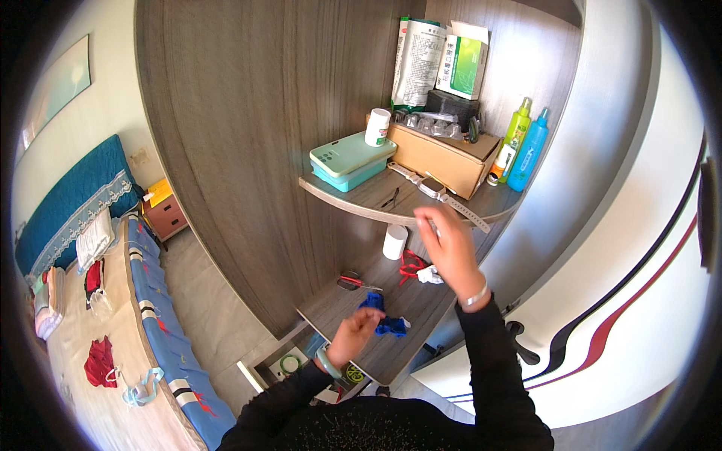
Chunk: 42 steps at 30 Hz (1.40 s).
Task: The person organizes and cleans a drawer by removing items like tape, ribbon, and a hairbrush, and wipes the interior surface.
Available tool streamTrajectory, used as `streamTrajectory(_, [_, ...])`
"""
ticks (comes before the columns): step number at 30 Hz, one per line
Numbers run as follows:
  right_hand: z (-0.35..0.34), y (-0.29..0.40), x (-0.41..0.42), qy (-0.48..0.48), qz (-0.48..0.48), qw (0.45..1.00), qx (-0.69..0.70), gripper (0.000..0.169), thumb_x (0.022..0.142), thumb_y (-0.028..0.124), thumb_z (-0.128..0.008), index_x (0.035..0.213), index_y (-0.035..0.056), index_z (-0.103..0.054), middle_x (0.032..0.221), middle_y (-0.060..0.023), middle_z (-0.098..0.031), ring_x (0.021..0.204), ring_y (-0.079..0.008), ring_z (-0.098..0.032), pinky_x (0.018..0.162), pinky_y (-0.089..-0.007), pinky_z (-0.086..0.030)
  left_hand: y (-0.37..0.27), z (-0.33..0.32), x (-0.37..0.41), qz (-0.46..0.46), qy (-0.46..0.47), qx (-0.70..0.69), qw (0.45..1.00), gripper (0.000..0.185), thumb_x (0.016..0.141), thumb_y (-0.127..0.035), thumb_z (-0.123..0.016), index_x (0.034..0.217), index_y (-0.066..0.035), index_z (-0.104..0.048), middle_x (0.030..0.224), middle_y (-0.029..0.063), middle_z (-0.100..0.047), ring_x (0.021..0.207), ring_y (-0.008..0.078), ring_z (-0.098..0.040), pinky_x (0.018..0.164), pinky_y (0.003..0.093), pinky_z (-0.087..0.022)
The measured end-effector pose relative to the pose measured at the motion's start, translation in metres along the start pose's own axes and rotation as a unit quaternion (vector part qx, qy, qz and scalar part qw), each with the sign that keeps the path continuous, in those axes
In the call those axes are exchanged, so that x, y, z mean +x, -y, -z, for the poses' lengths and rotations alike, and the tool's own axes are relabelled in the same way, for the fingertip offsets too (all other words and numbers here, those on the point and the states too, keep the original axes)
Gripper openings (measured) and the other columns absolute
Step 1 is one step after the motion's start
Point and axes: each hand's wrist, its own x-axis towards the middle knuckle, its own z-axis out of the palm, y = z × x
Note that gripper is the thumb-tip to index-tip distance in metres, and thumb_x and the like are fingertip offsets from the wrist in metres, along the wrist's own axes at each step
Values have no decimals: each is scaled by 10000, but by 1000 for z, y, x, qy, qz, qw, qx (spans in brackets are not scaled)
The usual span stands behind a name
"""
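Observation:
My right hand, with a silver bracelet at the wrist, is raised in front of the curved upper shelf. Its fingers are bent near a smartwatch with a pale strap; I cannot tell whether anything thin is between them. My left hand, wearing a pale green bangle, hovers over the lower shelf beside a crumpled blue cloth. Those fingertips are drawn together, and whether they pinch something is unclear. Red-handled scissors lie behind the blue cloth.
The upper shelf holds a turquoise box, a phone, a white bottle, a cardboard box, tweezers and spray bottles. Below are a white cylinder and red ribbon. An open drawer juts out left.

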Motion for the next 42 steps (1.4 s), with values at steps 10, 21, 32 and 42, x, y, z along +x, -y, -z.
streamTrajectory(10, [-25,-23,48,158,14,971,-181,71,796,167,-516,842,123,-548,800,-82,-539,670,-280,-566,553,-377,-452,-93,2,63,-94,-2,-100,991,152,891,-157,-451,981,-53,-516,616,-79,-422,477,-2,-325,429,165,-282])
streamTrajectory(21, [-89,-16,-173,187,-262,938,129,113,787,167,-533,840,69,-517,683,-146,-573,645,-305,-579,533,-365,-437,54,-24,18,42,-101,2,994,151,861,-151,-497,909,-14,-541,679,6,-538,632,42,-474,566,203,-393])
streamTrajectory(32, [-184,-58,-334,410,-337,846,-49,176,776,242,-470,841,95,-542,720,-159,-599,697,-338,-591,615,-463,-456,295,-14,-19,68,128,233,962,299,838,-292,-432,905,-42,-583,656,126,-566,490,218,-562,418,345,-423])
streamTrajectory(42, [-55,-28,-154,110,-200,966,119,193,816,242,-519,934,93,-557,745,-138,-602,685,-287,-605,588,-370,-471,49,-47,51,3,-10,138,990,179,842,-126,-491,960,1,-532,792,116,-579,725,203,-553,686,316,-435])
